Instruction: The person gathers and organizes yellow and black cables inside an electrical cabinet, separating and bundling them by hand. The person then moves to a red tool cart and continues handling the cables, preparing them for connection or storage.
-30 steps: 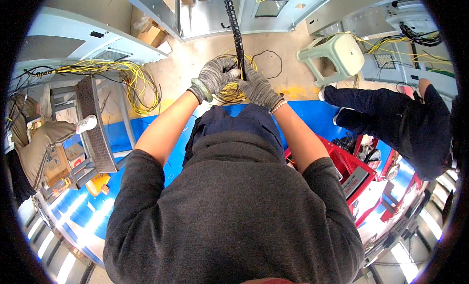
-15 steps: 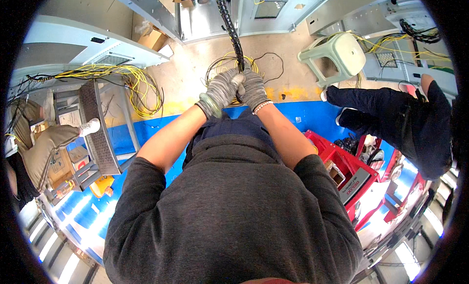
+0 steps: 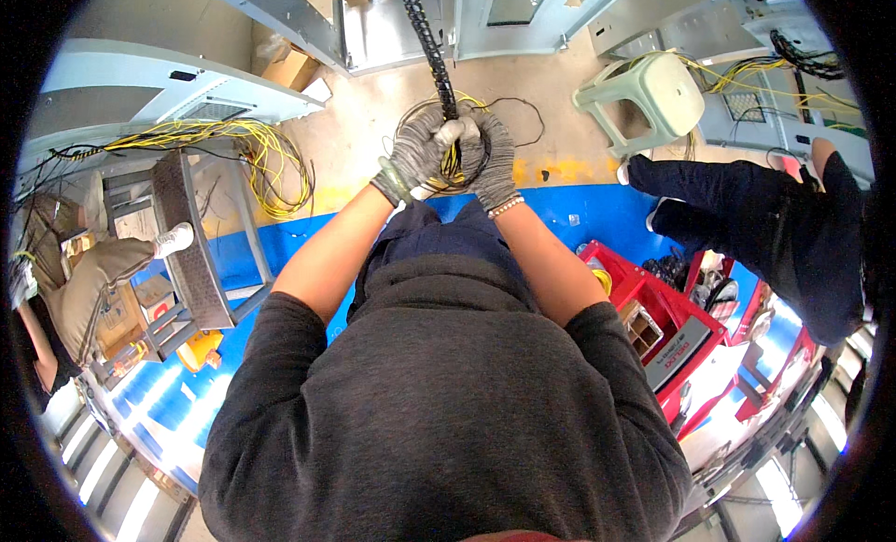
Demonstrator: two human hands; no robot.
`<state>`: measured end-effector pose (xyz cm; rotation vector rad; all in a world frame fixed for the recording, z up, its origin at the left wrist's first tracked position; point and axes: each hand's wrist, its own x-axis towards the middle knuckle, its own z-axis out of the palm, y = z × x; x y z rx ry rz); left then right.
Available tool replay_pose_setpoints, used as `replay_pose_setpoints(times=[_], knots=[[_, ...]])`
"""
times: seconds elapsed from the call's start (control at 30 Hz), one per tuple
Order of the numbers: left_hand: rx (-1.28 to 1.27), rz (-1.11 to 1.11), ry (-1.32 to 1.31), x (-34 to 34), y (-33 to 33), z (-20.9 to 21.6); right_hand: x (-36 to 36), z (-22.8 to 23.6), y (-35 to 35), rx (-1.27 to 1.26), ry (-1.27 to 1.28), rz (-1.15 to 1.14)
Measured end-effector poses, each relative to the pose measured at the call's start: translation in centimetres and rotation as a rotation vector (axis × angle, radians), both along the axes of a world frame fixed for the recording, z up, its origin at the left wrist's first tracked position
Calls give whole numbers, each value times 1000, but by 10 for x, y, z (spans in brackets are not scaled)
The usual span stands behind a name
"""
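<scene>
A black cable bundle in a spiral wrap (image 3: 431, 52) runs from the far cabinet down to my two gloved hands. My left hand (image 3: 418, 148), in a grey knit glove, is closed round the bundle's lower end. Against it, my right hand (image 3: 487, 155) in a matching glove is closed too, fingertips meeting the left's at the bundle. Loose black and yellow cable ends (image 3: 452, 164) hang below the grip, and a black strand curves beside the right palm. Behind the hands a ring of yellow and black cable (image 3: 481, 104) lies on the floor. Glove fingers hide the exact grip.
Open grey cabinets stand ahead and at both sides. Left are a yellow cable coil (image 3: 280, 173) and a metal step (image 3: 191, 243) with a person's foot on it. At right are a pale green stool (image 3: 667, 90), another person's dark-clad legs (image 3: 719, 201) and a red toolbox (image 3: 644, 295).
My hands have moved slightly down the bundle and apart at the wrists, so loose cable ends now show between them. The left person's arm has come into view.
</scene>
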<state>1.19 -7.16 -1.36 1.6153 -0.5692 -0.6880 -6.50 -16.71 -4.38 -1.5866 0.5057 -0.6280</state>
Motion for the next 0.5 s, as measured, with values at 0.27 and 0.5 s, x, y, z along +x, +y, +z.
replay_pose_setpoints(times=[0.27,0.5], knots=[[129,536,-7,48,22,-73,-114,92,-73,-922,817,912],[561,546,-435,142,98,-80,-525,211,-349,109,1656,-440]])
